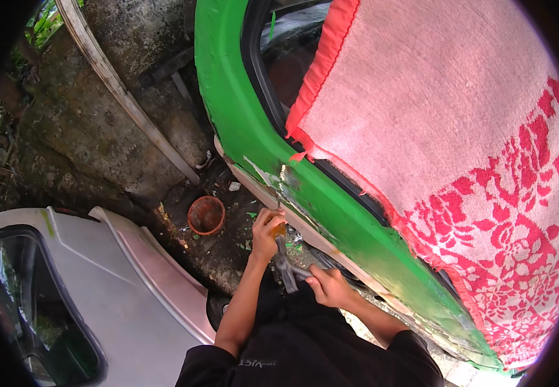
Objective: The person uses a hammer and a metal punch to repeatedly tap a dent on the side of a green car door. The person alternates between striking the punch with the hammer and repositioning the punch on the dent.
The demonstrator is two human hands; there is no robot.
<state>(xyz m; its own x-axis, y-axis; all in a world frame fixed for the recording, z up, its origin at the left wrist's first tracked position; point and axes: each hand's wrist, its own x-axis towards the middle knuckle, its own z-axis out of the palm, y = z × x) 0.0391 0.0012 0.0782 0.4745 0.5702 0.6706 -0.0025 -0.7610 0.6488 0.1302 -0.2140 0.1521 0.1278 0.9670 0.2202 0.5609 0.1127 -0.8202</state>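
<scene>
My left hand (266, 233) is closed round an amber-handled tool (280, 229), a chisel or screwdriver. Its thin metal shank points up toward the lower edge of a green car body (254, 151); I cannot tell whether the tip touches. In my right hand (331, 287) is the handle of a hammer (286, 271). The hammer's metal head lies just below the butt of the amber handle, close to it or against it. Along the car's edge beside my left hand the paint is chipped, with bare, rusty and whitish patches.
A pink and red floral towel (447, 103) covers the green car's window area. A silver vehicle (92, 277) stands at lower left. Between them a terracotta pot (206, 215) sits on the debris-strewn ground. A long curved strip (121, 90) leans along the mossy wall (79, 122).
</scene>
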